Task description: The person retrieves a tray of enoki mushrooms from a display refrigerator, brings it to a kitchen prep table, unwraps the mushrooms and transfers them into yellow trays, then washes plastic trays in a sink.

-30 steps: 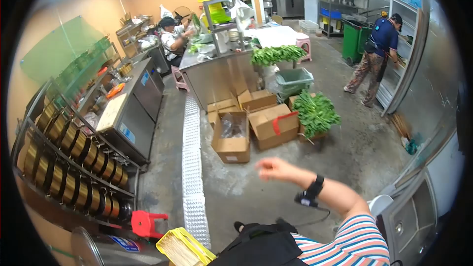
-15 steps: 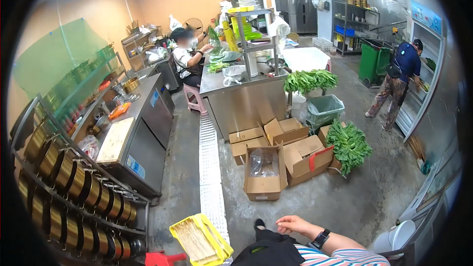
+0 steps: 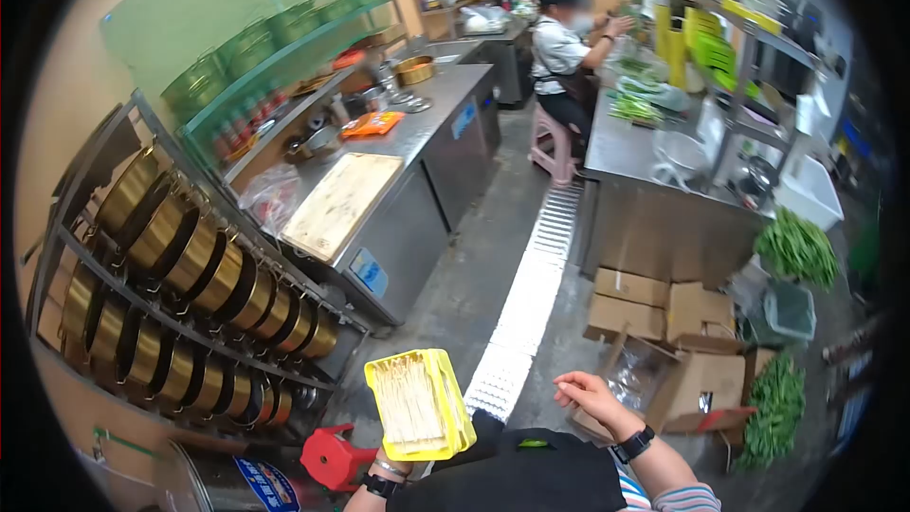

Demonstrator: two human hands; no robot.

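Note:
My left hand (image 3: 393,464) grips the lower edge of a yellow plastic basket (image 3: 463,431), most of its fingers hidden beneath. Thin, pale strands that look like enoki mushrooms (image 3: 409,400) lie lengthwise inside, and the basket tilts toward me. A second yellow rim along its right side suggests two stacked baskets. My right hand (image 3: 590,398) hangs in the air to the right, holding nothing, its fingers loosely bent and apart. Beyond it on the floor stands an open cardboard box (image 3: 607,370) with clear plastic in it.
A rack of brass-coloured pots (image 3: 199,275) stands left, above a red stool (image 3: 332,458). Ahead, a steel counter carries a cutting board (image 3: 343,204). A metal drain strip (image 3: 531,294) crosses the floor. A seated person (image 3: 564,66) handles greens at another counter; leafy vegetables (image 3: 775,412) sit right.
My view has turned left and down, bringing my left hand, the stool and more of the pot rack into sight. The basket is still held; my right hand stays empty.

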